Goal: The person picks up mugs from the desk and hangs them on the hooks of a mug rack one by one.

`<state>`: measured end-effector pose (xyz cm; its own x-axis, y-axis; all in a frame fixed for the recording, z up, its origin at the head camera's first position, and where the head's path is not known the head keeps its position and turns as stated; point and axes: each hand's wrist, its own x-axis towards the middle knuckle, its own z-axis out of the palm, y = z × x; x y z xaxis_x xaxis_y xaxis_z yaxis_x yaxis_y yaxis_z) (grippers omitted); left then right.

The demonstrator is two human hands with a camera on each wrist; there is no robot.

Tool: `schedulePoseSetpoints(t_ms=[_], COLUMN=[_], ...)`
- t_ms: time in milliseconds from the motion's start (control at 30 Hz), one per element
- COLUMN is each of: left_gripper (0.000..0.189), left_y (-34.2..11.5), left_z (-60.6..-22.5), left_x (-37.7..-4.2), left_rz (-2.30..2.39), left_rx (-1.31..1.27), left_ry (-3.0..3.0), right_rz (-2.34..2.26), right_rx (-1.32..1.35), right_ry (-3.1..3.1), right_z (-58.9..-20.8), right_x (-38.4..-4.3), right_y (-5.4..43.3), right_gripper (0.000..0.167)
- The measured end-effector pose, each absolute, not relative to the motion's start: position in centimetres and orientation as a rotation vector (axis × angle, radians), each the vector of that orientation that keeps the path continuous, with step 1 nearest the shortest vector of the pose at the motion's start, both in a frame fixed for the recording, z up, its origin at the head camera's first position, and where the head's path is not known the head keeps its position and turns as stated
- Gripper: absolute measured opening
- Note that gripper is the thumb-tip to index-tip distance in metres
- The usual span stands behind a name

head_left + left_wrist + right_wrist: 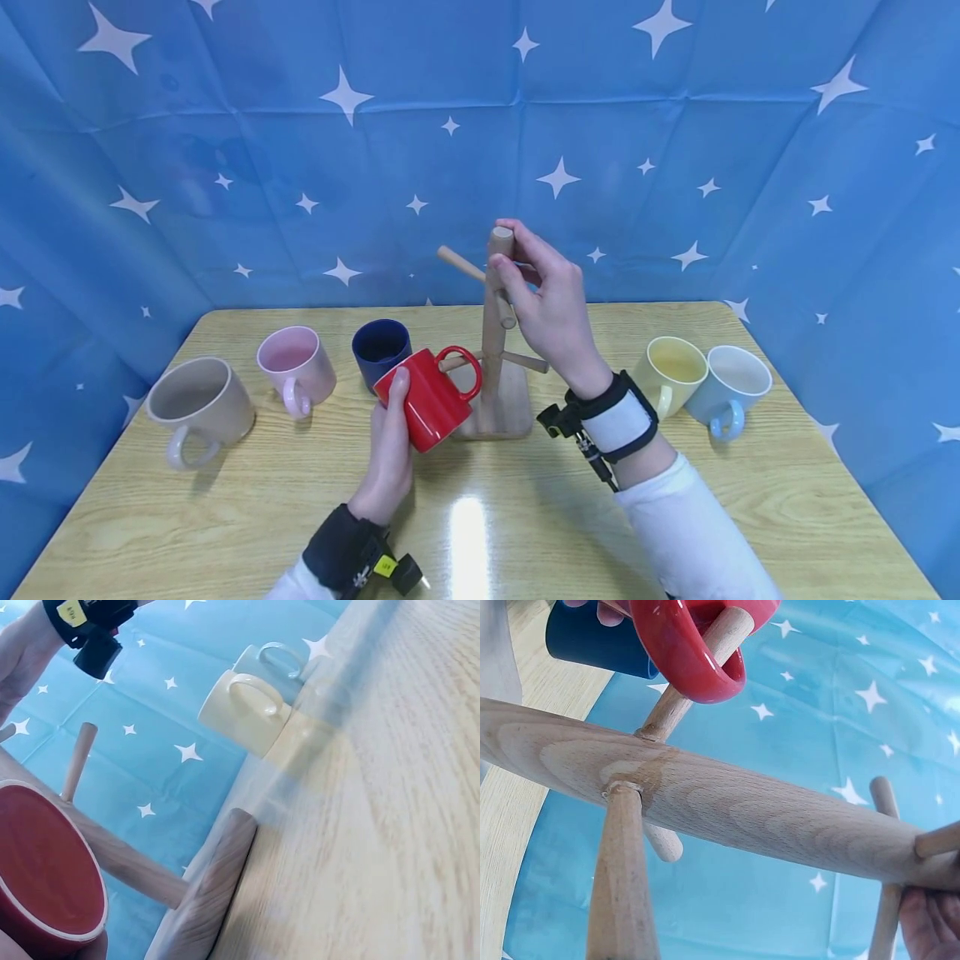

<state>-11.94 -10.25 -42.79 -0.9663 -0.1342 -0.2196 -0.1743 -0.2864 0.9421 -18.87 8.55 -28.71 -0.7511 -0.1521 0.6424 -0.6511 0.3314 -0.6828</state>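
Observation:
A red mug [433,408] is tilted in my left hand [390,454], which grips its body from the left. Its handle loops around a lower left peg [667,716] of the wooden mug tree [492,333], as the right wrist view shows, and the peg's end pokes through. In the left wrist view the base of the red mug [49,862] faces the camera. At the top of the post, my right hand [551,308] holds the mug tree between thumb and fingers. Other pegs carry no mugs.
Left of the tree stand a dark blue mug [380,350], a pink mug [296,371] and a large beige mug [201,402]. On the right, a yellow mug [671,375] stands next to a light blue mug [729,392]. A starry blue curtain [450,167] hangs behind the table.

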Motion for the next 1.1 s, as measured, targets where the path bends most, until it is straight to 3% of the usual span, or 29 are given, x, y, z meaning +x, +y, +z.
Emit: schedulePoseSetpoints(t_ms=[1100], left_gripper=[0.069], left_y=[-8.5], left_z=[-44.0], left_x=[-11.8], left_rz=[2.341], left_rx=[-0.407], left_ry=[1.872], right_rz=[1.403], right_rx=[0.698], right_ry=[-2.13], right_z=[-28.7], right_x=[-18.9], right_y=[8.5], right_gripper=[0.042])
